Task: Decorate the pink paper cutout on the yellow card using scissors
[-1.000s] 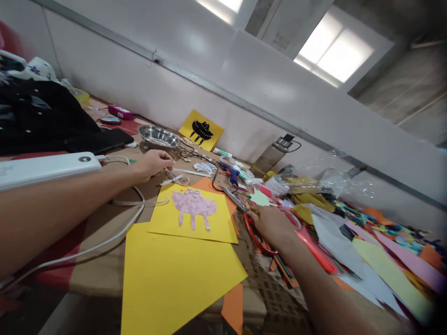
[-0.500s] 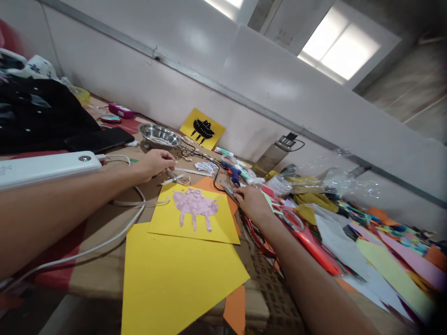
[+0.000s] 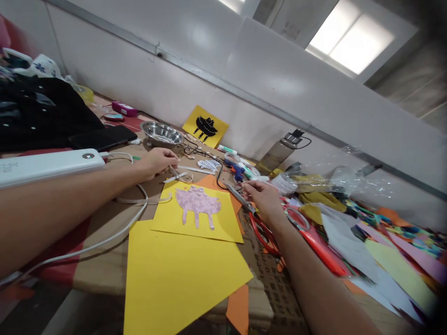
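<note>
My left hand rests on the brown table with its fingers curled, the tips pinching the end of a white paper strip. My right hand hovers just beyond the blades of red-handled scissors, fingers drawn together near the blade tips. Whether it holds anything is not visible. Between my hands lies a yellow card bearing a pink animal cut-out dotted with beads. A larger yellow sheet lies nearer to me, overhanging the table's front edge.
A steel bowl, a yellow card with a black cut-out, a blue glue gun and a bottle stand by the wall. A white power bank with a cable and black cloth lie left. Coloured paper scraps are heaped on the right.
My right hand has left the scissors' handles and moved forward and left to beside the blades. My left hand has stayed on the white strip.
</note>
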Demonstrator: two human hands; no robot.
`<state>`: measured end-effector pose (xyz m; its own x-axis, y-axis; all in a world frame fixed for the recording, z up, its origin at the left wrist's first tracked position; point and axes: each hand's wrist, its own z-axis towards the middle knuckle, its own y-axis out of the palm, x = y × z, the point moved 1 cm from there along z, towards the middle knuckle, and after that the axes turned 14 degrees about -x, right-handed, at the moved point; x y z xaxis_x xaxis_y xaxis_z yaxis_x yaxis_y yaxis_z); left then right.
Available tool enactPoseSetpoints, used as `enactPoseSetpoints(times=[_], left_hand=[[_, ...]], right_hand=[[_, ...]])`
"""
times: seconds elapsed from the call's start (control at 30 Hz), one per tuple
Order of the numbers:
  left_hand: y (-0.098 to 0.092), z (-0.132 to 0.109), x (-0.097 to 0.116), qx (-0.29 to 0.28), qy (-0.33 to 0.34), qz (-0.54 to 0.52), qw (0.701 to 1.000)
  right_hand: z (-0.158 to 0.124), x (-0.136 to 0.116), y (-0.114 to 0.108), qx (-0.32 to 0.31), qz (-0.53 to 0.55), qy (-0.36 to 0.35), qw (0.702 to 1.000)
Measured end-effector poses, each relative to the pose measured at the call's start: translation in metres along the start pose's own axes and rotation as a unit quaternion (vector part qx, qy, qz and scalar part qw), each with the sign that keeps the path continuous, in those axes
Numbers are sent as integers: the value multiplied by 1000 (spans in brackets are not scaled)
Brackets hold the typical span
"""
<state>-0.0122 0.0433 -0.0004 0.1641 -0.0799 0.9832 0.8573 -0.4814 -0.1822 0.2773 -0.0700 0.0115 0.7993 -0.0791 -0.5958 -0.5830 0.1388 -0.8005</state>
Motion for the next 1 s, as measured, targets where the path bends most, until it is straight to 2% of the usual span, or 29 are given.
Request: enactPoseSetpoints(times=[0.07,0.13,0.23,0.33,0.53,0.73,1.0], left_hand=[[1,-1,1,0,-2,2,1000],[1,-2,1,0,-4,6,1000],[1,-2,1,2,-9,15,1000],[1,-1,-1,4,-10,29,1000],[1,-2,-1,-1,-2,44,999],[3,-5,2,0,4,47,999],[3,-3,0,5,-2,57,998]], right_hand=[[-12,-16,6,-14,109,-32,993],[-27,-39,15,-67,152,-73,983],[-51,-72,31,-135,126,-131,974],[-65,-92,42,-151,60,-182,970],[-72,-95,47,-130,-22,-210,969],[-84,-91,52,-125,-58,-275,952],[-86,-85,60,-120,-128,-321,931]])
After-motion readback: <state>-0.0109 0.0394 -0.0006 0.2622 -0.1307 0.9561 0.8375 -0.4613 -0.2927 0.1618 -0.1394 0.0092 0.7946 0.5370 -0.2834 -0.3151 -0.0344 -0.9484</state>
